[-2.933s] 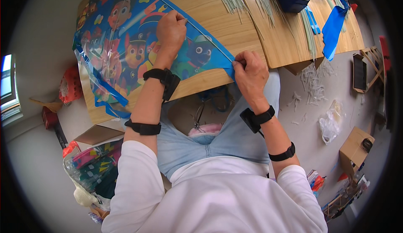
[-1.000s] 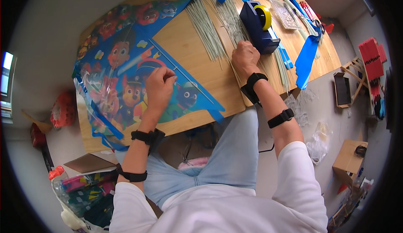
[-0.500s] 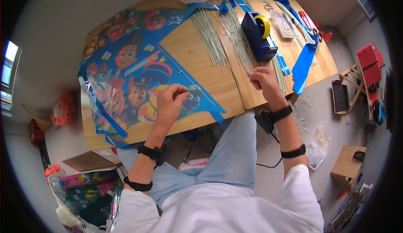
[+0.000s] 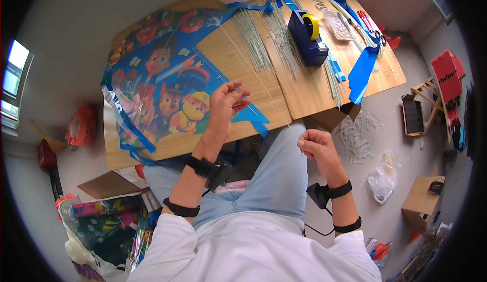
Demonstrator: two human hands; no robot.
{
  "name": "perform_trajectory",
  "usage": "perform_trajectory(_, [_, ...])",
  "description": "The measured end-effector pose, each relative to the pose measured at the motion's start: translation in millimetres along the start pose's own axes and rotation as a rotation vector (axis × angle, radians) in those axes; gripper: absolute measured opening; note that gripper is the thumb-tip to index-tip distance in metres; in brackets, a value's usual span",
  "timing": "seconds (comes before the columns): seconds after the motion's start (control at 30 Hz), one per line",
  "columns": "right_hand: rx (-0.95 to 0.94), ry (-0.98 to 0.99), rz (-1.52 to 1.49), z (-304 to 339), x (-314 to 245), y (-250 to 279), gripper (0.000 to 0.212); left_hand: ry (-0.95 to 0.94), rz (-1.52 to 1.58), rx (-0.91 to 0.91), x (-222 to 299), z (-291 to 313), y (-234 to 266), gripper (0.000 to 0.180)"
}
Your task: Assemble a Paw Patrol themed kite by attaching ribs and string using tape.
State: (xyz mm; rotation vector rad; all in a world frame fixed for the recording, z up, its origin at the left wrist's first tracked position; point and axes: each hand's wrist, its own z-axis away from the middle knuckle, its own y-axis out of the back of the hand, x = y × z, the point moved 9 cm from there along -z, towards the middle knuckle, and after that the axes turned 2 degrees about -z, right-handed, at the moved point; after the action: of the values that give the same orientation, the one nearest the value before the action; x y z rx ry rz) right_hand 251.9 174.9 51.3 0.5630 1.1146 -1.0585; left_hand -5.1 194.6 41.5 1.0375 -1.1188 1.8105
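Note:
My right hand (image 4: 318, 145) is closed in a pinch in front of the table's near edge. From its fingers a long thin pale rod (image 4: 265, 89) slants up and left over the table. My left hand (image 4: 227, 104) is raised over the right edge of a blue plastic kite (image 4: 127, 58) printed with cartoon dogs. Its fingers are curled together, and whatever small thing they may hold cannot be made out. A white stick (image 4: 247, 110) lies along the kite's edge by this hand. Blue ribbon strips (image 4: 260, 128) hang from the kite's border.
Bundles of thin rods (image 4: 252, 41) lie on the wooden table (image 4: 271, 96), beside a dark blue tape dispenser (image 4: 304, 38). Behind it are a clear tray (image 4: 339, 25) and scissors (image 4: 380, 38). A blue strip (image 4: 362, 76) overhangs the right edge. White scraps (image 4: 357, 135) litter the floor.
My right hand has come back toward me from the rods, drawing one thin rod with it. My left hand has moved right and slightly up.

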Motion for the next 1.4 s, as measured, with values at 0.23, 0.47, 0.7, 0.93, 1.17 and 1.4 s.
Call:
perform_trajectory(0.23, [0.400,0.279,0.655,-143.7,-8.9,11.7,0.019,0.036,-0.149,0.037,-20.9,20.8,16.1,0.017])
perform_trajectory(0.47, [0.754,0.349,1.047,-199.8,-55.5,31.7,0.022,0.070,-0.147,0.112,-22.3,35.5,57.0,0.016])
perform_trajectory(0.7, [0.869,0.314,1.262,-180.1,-33.5,106.1,0.007,0.104,-0.182,0.117,-39.8,33.8,63.4,0.014])
perform_trajectory(0.93, [0.679,0.373,1.182,-150.0,-38.2,101.8,0.009,0.065,-0.163,-0.003,-25.6,30.8,32.2,0.016])
perform_trajectory(1.17, [0.067,0.182,0.330,-72.5,-18.4,30.3,0.013,-0.015,-0.147,0.003,-0.6,16.2,4.3,0.023])
perform_trajectory(1.4, [0.100,0.498,0.562,-8.3,-30.5,-9.1,0.013,-0.045,0.123,-0.116,18.1,10.8,-17.2,0.023])
